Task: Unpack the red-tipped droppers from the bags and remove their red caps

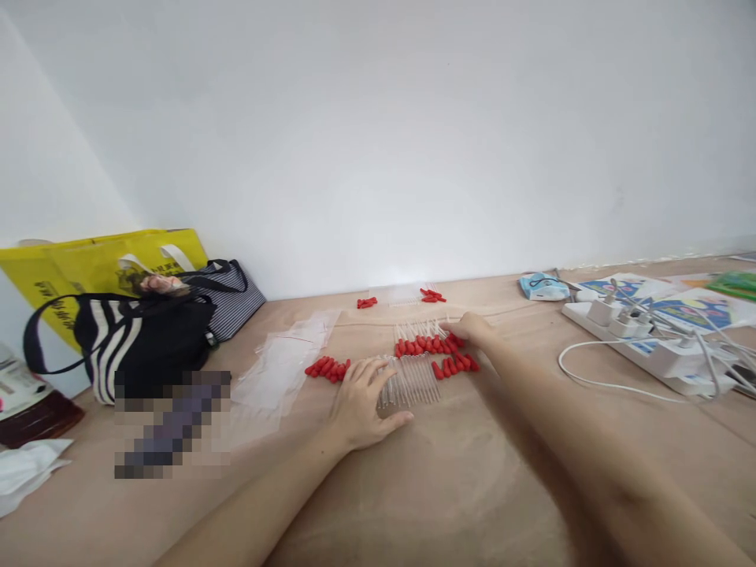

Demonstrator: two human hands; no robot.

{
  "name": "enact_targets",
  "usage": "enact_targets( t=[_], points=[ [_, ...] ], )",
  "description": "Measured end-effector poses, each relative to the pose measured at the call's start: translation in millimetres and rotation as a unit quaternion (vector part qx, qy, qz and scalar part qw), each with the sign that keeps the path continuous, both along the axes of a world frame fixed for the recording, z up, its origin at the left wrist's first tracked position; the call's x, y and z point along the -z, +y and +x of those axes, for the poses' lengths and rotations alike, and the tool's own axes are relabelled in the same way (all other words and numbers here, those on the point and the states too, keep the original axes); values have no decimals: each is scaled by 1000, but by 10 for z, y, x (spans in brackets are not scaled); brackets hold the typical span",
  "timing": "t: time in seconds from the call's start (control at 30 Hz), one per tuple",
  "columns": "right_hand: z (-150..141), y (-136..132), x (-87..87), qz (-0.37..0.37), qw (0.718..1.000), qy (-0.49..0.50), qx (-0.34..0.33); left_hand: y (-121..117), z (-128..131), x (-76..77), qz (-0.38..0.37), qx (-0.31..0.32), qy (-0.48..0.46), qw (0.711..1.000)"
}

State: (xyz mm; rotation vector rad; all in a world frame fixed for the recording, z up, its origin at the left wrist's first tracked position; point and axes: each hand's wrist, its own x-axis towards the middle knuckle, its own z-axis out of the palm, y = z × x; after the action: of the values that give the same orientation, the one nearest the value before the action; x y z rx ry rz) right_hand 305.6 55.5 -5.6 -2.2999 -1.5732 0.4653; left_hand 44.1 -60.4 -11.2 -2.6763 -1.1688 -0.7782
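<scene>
My left hand [361, 400] lies flat on the table with its fingers spread, touching a row of clear glass tubes [413, 379]. Just to its left lies a small pile of red rubber caps [327, 368]. My right hand [471, 329] reaches further back, its fingers curled down onto a row of red-capped droppers [426, 343]; whether it holds one is hidden. More red caps [456, 365] lie right in front of that hand. Two small groups of red caps [433, 295] lie near the wall.
Clear plastic bags [282, 365] lie left of the tubes. A striped black bag [138, 339], a yellow bag [98, 264] and a grey striped pouch stand at the left. At the right, a white power strip [650, 346] with plugs and cables, printed sheets and a blue packet [543, 287].
</scene>
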Motion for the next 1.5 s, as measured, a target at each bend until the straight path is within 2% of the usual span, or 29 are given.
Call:
enact_targets(
  t=[0.2, 0.33, 0.5, 0.63, 0.7, 0.77, 0.87, 0.97, 1.07, 1.17, 1.5],
  points=[
    [-4, 15, -13, -13, 1000, 2, -6, 56, 86, 78, -34, -12, 23, 999],
    [64, -76, -134, 27, 1000, -4, -8, 70, 33, 76, -38, 6, 38, 999],
    [133, -320, -231, 109, 993, 7, -40, 92, -28, 26, -46, 5, 50, 998],
    [63, -644, -124, 167, 980, 40, -101, 88, -51, 5, -35, 15, 38, 999],
    [-15, -826, -37, 247, 945, 71, -200, 77, -48, 2, -10, 11, 10, 1000],
    [-115, -994, 44, 319, 908, 39, -268, 65, -34, 3, 22, 5, -17, 1000],
    [-288, -1177, 135, 380, 860, -45, -337, 47, 3, 10, 77, 23, -19, 997],
    [-443, -1267, 192, 405, 832, -85, -369, 30, 47, 19, 118, 70, 5, 991],
    [-535, -1300, 223, 425, 813, -93, -387, 12, 83, 25, 137, 102, -3, 985],
    [-552, -1307, 237, 444, 800, -90, -395, -8, 101, 24, 143, 103, -18, 984],
    [-507, -1318, 244, 463, 786, -109, -396, -105, 93, -43, 138, 93, -4, 986]
  ],
)
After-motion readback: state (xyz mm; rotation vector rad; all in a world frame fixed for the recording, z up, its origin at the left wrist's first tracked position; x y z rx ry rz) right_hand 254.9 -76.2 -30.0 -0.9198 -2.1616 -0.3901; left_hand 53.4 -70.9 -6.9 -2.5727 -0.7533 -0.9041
